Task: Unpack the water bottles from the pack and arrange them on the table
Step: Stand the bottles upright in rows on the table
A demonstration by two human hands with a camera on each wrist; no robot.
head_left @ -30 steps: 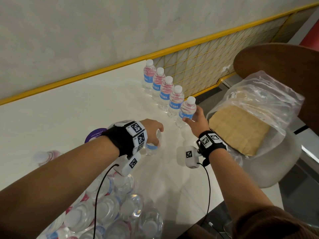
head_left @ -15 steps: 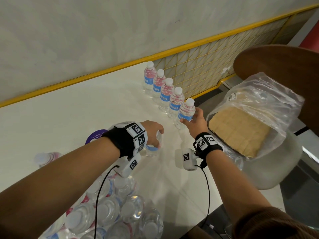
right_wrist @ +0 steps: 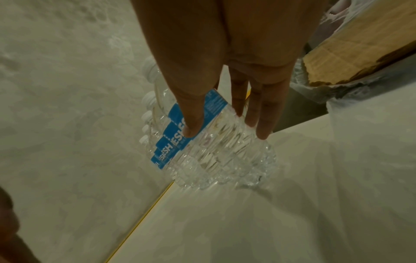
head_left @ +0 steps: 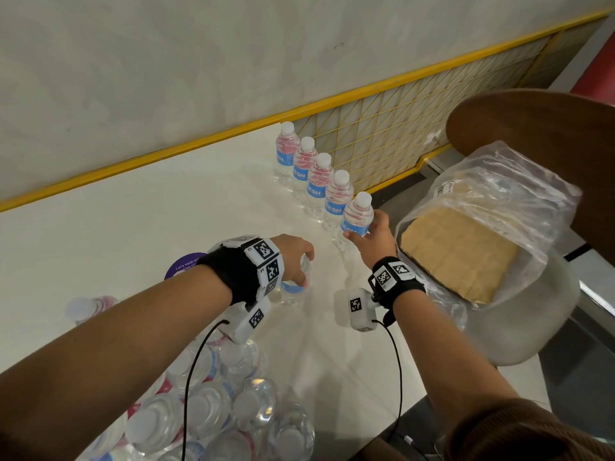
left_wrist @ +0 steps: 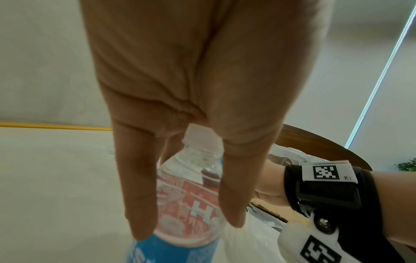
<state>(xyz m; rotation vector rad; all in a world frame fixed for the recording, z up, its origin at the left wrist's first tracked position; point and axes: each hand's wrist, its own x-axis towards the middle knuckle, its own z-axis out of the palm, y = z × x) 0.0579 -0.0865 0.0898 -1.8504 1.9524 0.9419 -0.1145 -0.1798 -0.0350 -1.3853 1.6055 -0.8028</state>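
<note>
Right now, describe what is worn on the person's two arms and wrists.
Each wrist carries a black strap with white blocks printed with black square codes, left wrist and right wrist. A white camera box hangs under each, trailing a thin black cable. A brown sleeve covers the right upper arm.

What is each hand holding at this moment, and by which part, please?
The right hand grips the row's nearest bottle at its blue label; the left hand grips another bottle around its upper body.
</note>
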